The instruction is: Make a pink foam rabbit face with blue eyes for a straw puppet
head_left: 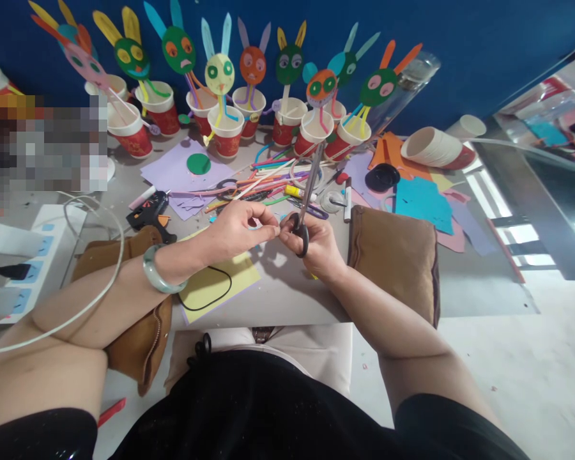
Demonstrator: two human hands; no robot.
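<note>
My right hand is closed around the black handles of a pair of scissors, whose blades point up and away from me. My left hand, with a pale green bangle on its wrist, pinches with thumb and forefinger right beside the right fingertips. Whatever sits in that pinch is too small to make out. Below the left hand lies a yellow paper sheet with a black cord loop on it. Beyond both hands is a heap of coloured sticks and pens.
Several red paper cups with paper rabbit faces stand along the blue wall. A black glue gun and a power strip are at left. A brown cushion, blue paper and stacked cups lie at right.
</note>
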